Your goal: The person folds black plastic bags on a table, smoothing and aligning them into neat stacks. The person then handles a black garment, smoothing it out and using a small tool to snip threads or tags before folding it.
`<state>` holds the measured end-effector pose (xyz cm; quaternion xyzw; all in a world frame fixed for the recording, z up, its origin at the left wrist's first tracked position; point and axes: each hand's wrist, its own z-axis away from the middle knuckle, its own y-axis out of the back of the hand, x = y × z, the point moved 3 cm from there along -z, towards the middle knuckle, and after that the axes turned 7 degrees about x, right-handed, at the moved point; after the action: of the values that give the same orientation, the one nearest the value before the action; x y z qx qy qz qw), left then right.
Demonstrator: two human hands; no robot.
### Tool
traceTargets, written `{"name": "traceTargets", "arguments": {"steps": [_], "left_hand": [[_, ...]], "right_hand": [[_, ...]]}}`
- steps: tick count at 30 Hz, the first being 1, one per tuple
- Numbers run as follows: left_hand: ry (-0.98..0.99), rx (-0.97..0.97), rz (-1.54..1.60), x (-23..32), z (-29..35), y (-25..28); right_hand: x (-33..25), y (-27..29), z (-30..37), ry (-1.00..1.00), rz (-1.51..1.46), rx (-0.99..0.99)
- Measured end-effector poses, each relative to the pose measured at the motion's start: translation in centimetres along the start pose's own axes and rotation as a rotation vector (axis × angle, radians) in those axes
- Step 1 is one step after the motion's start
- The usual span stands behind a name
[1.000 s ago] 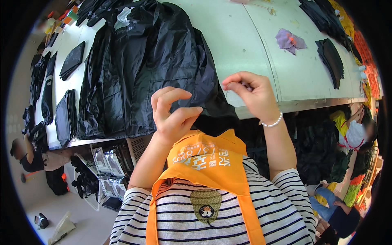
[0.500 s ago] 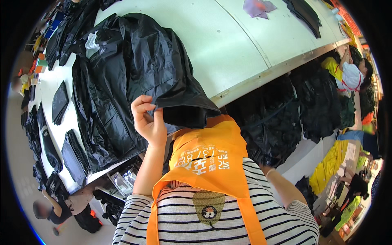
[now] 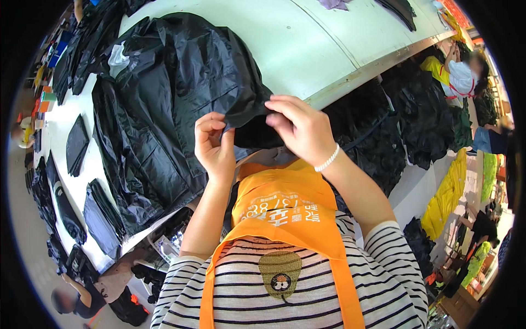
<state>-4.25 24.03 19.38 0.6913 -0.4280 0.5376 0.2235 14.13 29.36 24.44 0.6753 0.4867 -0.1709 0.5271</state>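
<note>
A shiny black jacket [image 3: 159, 109] lies spread over the near left part of the white table, its cloth wrinkled. One open end of it, perhaps a sleeve or hem, hangs by the table's front edge, just above my apron. My left hand [image 3: 215, 147] pinches the left side of this opening between thumb and fingers. On the opposite side, my right hand [image 3: 302, 130] grips the rim with bent fingers, a white bracelet on its wrist. Between both hands the dark inside of the opening shows. A white tag or paper [image 3: 118, 56] rests on the jacket's far left part.
Folded black pieces [image 3: 77, 143] lie along the left of the white table [image 3: 263, 49]. Dark garments [image 3: 413, 120] hang below its edge at right; a yellow garment [image 3: 446, 192] lies beyond. Co-workers are at far right [image 3: 463, 77] and lower left [image 3: 82, 299].
My right hand has come up from beside my body and taken hold of the opening's right side. My left hand keeps its pinch, slightly further right. The opening is lifted a little.
</note>
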Motion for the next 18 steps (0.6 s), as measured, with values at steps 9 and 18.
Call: {"name": "traceTargets", "arguments": {"steps": [9,18], "left_hand": [[1.032,-0.271,0.549,-2.4,0.1,2.0],[1.099,0.043,0.661,-2.7,-1.3,0.5]], "right_hand": [[1.9,-2.6,-4.7,-0.269,-0.423,-0.075],[2.5,-2.2,-4.4,-0.25,-0.234,-0.017]]}}
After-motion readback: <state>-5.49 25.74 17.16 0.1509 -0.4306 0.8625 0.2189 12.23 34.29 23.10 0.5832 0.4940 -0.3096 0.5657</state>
